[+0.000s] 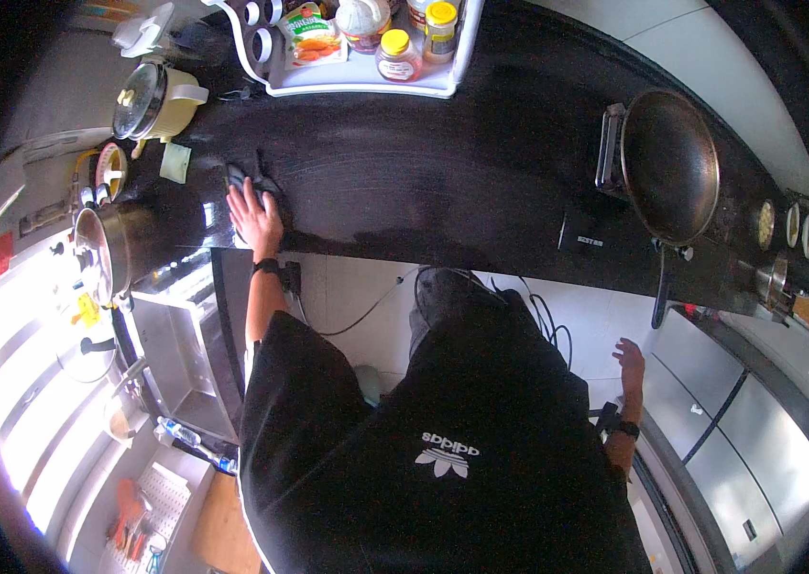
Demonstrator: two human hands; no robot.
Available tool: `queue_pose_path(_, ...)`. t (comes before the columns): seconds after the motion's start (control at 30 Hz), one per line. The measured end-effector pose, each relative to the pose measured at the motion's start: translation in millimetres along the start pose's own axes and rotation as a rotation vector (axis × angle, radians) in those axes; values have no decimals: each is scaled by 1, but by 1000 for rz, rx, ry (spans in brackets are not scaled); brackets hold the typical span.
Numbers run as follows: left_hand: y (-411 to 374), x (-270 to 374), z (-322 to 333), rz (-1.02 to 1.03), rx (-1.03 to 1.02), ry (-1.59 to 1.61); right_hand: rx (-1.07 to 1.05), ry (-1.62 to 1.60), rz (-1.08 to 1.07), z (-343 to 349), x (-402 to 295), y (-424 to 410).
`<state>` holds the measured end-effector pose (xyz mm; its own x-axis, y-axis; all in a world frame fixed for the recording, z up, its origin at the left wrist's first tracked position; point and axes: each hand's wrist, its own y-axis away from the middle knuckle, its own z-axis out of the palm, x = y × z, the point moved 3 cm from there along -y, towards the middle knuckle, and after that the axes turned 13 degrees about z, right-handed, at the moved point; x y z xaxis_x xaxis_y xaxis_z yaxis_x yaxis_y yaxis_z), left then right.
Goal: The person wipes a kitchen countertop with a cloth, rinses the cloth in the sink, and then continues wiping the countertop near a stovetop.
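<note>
My left hand (257,219) lies palm down on a dark cloth (236,174), pressing it to the black countertop (390,179) near the front edge. Parts of the cloth stick out past my fingertips, while the rest is hidden under the hand. Off to the right, away from the counter, my right hand (630,355) hangs in the air with loosely bent fingers and nothing in it. A small pale packet or pad (175,163) lies on the counter just beyond the left hand.
A white rack (361,90) with seasoning jars stands at the back. Left are a cream electric pot (168,104), a steel pot (121,244) and the sink (182,351). A frying pan (670,168) sits on the cooktop at right, its handle overhanging the edge. Cables (347,330) hang below.
</note>
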<state>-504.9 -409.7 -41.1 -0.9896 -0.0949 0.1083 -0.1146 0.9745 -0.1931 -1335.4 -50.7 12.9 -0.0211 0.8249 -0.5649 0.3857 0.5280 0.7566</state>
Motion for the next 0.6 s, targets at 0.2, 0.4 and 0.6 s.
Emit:
queue_pose_path(0.2,-14,45,22,48,67,63,-27,-201,212,-28,142,27)
queue_pose_path(0.4,-30,228,16,380,-153,224,7,-7,568,4,312,96)
queue_pose_path(0.6,-6,385,28,864,-110,479,-26,21,545,43,316,106)
